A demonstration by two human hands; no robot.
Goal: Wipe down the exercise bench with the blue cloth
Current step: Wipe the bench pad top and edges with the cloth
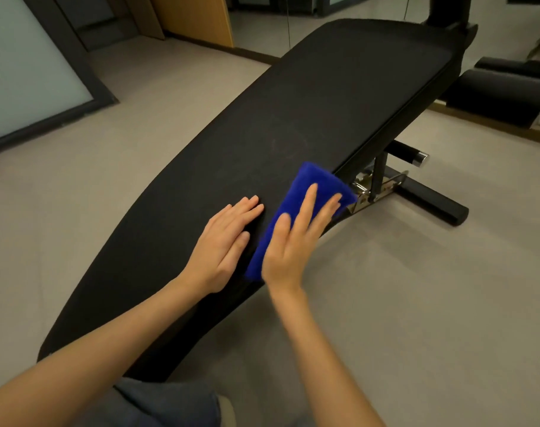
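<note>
At the bottom edge, a fold of grey-blue garment fabric (170, 402) is seen, with both bare forearms reaching forward from it.

The left hand (228, 238) is laid palm-down on the long black padded exercise bench (293, 118); its fingers are straight and held close together, and nothing is held. The right hand (296, 238) is laid flat on the folded, oblong blue cloth (312, 183), with fingers straight and spread somewhat apart, pressing the cloth down rather than curling round it. The cloth is placed on the near half of the pad, along its right edge, just beside the left hand; its far corner is seen to reach the pad's edge.

Below that edge, a bright metal bracket (382, 186), a black floor bar (432, 198) and a black handle with a chrome tip (407, 152) are noted. The bench stands on a beige floor (108, 149).

Further off, black padded rollers (502, 97) are recorded at the right, a frosted glass panel in a dark frame (25, 72) at the left, and a wooden panel (195, 16) at the top.
</note>
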